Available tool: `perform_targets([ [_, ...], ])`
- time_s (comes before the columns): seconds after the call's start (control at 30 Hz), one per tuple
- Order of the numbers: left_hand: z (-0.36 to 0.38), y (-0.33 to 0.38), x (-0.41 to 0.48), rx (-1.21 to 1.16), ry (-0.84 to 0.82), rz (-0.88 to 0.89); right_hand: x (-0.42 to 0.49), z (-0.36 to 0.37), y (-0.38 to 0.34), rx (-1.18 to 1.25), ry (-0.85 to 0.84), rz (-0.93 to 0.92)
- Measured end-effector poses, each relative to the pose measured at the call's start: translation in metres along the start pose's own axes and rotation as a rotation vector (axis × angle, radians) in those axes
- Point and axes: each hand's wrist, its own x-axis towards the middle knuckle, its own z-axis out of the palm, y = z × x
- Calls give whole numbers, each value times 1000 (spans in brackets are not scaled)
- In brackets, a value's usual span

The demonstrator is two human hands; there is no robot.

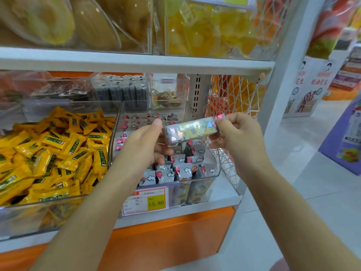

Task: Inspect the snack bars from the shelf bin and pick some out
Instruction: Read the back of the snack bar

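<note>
The foil-wrapped snack bar (191,132) sits level above the clear shelf bin (214,169). The right grip (236,133) pinches its right end, and the left grip (144,141) seemingly pinches the left end. Keep both pinches light at the ends and roll the bar slowly to read the wrapper.

bright, soft-focus, edges warped

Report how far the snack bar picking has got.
Done: one snack bar is out of the clear bin. In hand: the left hand and right hand grip its ends for inspection. Left: many wrapped bars lie in the bin; none set aside in view.
</note>
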Motion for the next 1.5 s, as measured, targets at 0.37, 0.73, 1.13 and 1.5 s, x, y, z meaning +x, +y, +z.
perform_targets([
  [0.37, -13, 6, 1, -36, 55, -82, -4, 0, 10, 437, -317, 213],
  [0.73, -13, 9, -3, -448, -186, -149, -3, 2, 14, 396, -231, 120],
  [1.13, -8, 8, -9, -89, -157, 2, -3, 0, 11, 179, -192, 26],
  [1.5, -5, 8, -6, -138, -48, 61, -9, 5, 15, 105, -289, -49],
])
